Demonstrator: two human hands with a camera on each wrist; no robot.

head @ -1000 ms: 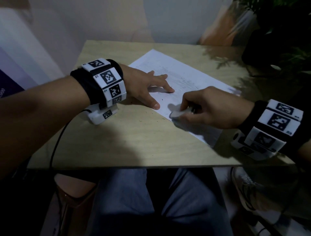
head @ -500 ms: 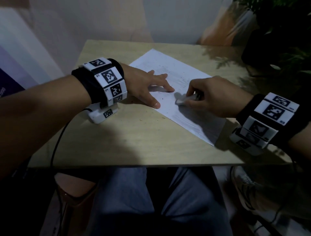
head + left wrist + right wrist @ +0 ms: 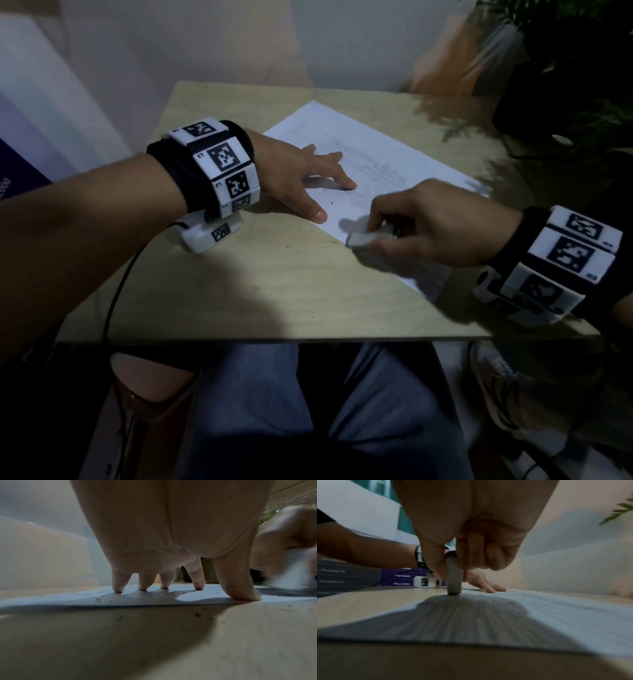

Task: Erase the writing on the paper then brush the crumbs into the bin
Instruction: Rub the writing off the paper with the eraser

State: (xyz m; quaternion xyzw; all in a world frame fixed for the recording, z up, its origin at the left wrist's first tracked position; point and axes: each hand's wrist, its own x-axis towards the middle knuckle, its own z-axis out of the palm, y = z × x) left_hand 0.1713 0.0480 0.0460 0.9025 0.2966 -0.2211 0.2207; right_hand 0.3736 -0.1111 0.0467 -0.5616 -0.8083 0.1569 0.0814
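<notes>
A white sheet of paper (image 3: 376,161) with faint pencil marks lies slanted on the wooden table (image 3: 274,284). My left hand (image 3: 308,178) presses its spread fingertips (image 3: 118,589) down on the sheet's near-left part, and small dark crumbs (image 3: 137,597) dot the paper around them. My right hand (image 3: 421,226) pinches a white eraser (image 3: 363,238) between thumb and fingers. The eraser (image 3: 453,580) stands with its end on the paper (image 3: 539,612) near the sheet's front edge. No bin is in view.
Crumbs (image 3: 287,245) also lie on the bare wood in front of the paper. A dark potted plant (image 3: 565,85) stands at the table's far right corner. A cable (image 3: 116,294) hangs off the left wrist over the table's front edge. My knees show below.
My right hand pushed the eraser away across the paper, then pulled it back toward me to the sheet's front edge. My left hand has stayed pressed on the paper.
</notes>
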